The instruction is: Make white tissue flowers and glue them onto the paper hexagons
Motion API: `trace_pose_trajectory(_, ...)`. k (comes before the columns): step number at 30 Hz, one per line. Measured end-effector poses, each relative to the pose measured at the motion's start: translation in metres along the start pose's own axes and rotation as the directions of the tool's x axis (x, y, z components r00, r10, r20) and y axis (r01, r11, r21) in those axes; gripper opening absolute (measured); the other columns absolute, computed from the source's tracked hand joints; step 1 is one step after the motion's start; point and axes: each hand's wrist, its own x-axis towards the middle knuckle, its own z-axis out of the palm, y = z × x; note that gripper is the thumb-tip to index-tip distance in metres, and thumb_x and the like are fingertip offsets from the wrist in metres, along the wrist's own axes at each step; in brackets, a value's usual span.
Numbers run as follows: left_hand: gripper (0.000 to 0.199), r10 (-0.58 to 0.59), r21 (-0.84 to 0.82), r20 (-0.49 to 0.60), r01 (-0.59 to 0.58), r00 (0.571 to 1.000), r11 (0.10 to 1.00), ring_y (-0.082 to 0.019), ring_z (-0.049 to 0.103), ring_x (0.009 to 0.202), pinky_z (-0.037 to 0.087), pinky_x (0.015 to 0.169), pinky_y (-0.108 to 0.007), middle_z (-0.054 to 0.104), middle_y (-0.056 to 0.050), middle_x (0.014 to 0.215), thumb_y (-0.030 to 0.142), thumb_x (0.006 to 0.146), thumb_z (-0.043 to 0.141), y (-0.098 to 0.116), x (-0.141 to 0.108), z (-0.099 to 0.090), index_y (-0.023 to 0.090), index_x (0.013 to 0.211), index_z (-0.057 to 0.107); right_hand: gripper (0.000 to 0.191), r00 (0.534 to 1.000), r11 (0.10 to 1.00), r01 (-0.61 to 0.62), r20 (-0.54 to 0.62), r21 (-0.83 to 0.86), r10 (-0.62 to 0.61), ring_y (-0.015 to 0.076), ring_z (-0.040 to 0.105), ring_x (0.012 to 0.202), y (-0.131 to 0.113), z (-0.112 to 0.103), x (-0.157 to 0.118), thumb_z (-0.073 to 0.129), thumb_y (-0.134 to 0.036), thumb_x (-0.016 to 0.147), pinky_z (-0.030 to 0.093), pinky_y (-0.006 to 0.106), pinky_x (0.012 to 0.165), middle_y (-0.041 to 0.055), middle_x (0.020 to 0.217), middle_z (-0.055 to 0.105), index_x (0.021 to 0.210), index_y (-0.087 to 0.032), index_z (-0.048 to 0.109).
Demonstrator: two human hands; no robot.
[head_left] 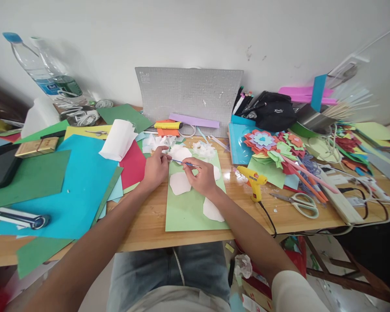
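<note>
A light green sheet [191,212] lies on the wooden table, with white paper pieces [180,183] spread over it. My right hand [201,177] pinches a thin blue stick [190,164] above the sheet. The stick's far end reaches my left hand [157,167], whose fingers are bent together at the sheet's upper left; what they pinch is too small to make out. Another white piece [181,152] lies just beyond both hands. Crumpled white scraps [204,149] sit along the sheet's top edge.
At right are a yellow glue gun [255,182], scissors [303,204] and paper flowers [262,141]. Blue paper [84,186], a tissue pack [118,139] and a stapler [21,218] lie at left. A grey cutting mat [188,95] leans on the wall.
</note>
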Motion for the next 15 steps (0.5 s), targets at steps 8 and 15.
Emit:
trace_pose_trajectory(8, 0.035, 0.007, 0.0, 0.004, -0.007, 1.0, 1.0, -0.021, 0.067, 0.087, 0.048, 0.08, -0.034, 0.074, -0.005, 0.094, 0.016, 0.088, 0.04, 0.001, -0.001, -0.004, 0.022, 0.119, 0.055, 0.013, 0.988, 0.976, 0.131, -0.059, -0.177, -0.143, 0.013, 0.065, 0.068, -0.004, -0.013, 0.006, 0.051, -0.017, 0.088, 0.055, 0.025, 0.066, 0.0022, 0.084, 0.07, 0.093, -0.022, 0.062)
trace_pose_trajectory(15, 0.035, 0.138, 0.185, -0.08, -0.122, 0.987, 0.975, -0.02, 0.063, 0.08, 0.045, 0.067, -0.03, 0.07, -0.007, 0.107, 0.023, 0.09, 0.04, 0.014, -0.007, -0.023, 0.021, 0.123, 0.055, 0.022, 0.855, 0.597, 0.516, 0.416, -0.615, -0.311, 0.0182, 0.058, 0.073, -0.029, -0.044, -0.036, 0.044, -0.007, 0.091, 0.045, 0.031, 0.062, 0.0077, 0.082, 0.064, 0.101, -0.014, 0.062)
